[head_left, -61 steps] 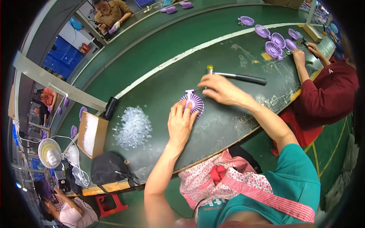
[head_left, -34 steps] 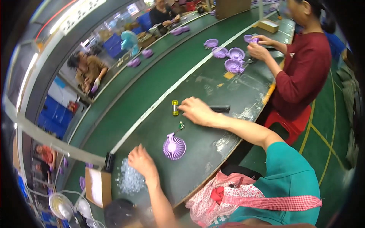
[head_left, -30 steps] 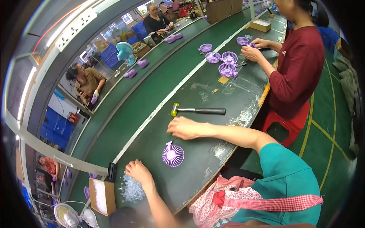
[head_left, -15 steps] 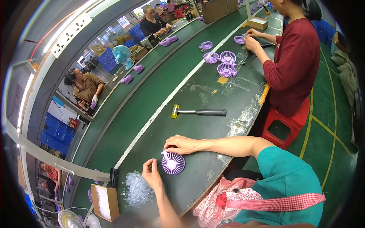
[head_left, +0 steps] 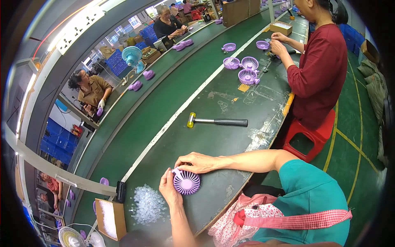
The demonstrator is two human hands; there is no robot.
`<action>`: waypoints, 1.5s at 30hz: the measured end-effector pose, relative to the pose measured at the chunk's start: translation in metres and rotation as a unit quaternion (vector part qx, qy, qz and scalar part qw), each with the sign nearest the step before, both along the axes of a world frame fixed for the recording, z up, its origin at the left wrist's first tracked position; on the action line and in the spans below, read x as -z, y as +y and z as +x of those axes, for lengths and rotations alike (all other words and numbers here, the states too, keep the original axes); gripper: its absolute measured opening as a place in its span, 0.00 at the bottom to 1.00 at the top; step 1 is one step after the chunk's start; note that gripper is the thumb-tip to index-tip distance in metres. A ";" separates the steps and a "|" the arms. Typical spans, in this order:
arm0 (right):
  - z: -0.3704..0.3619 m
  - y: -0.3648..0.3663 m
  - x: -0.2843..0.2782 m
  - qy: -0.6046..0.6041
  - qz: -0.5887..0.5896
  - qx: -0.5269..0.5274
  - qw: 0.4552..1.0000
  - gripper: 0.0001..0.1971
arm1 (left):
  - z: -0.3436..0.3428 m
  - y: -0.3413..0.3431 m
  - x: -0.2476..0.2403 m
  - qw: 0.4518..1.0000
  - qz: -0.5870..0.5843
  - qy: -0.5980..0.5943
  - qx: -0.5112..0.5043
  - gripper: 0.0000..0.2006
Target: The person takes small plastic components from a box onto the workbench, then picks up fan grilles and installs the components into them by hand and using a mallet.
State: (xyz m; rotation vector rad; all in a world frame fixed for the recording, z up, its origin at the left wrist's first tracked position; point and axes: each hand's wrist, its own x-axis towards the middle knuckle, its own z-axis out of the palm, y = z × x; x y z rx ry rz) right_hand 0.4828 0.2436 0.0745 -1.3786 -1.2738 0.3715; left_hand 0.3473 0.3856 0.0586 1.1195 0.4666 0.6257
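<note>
A purple fan housing point(head_left: 187, 182), round with radiating ribs and a short neck, lies on the dark green table in front of me. My right hand point(head_left: 198, 163) is closed around its neck from the far side. Against the left edge of that neck press the fingers of my left hand point(head_left: 170, 190), held together; whatever is between them is hidden. Just left of my left wrist spreads a pile of small clear plastic pieces point(head_left: 149, 204). Beyond my hands lies a mallet point(head_left: 222, 122) with a yellow head and a black grip.
An open cardboard box point(head_left: 116, 220) of clear pieces stands beside the pile. Several purple ribbed housings point(head_left: 248, 76) sit farther along, near a co-worker in a dark red top point(head_left: 319, 74). A green conveyor belt point(head_left: 173, 88) runs past the table's white line.
My left hand has moved up and right, from beside the housing to its neck. My right hand stays on the neck. The whole view has shifted slightly.
</note>
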 end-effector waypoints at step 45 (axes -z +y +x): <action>0.004 0.000 -0.002 0.089 -0.056 0.044 0.993 0.15 | 0.006 -0.006 0.002 0.998 -0.002 0.012 0.057 0.06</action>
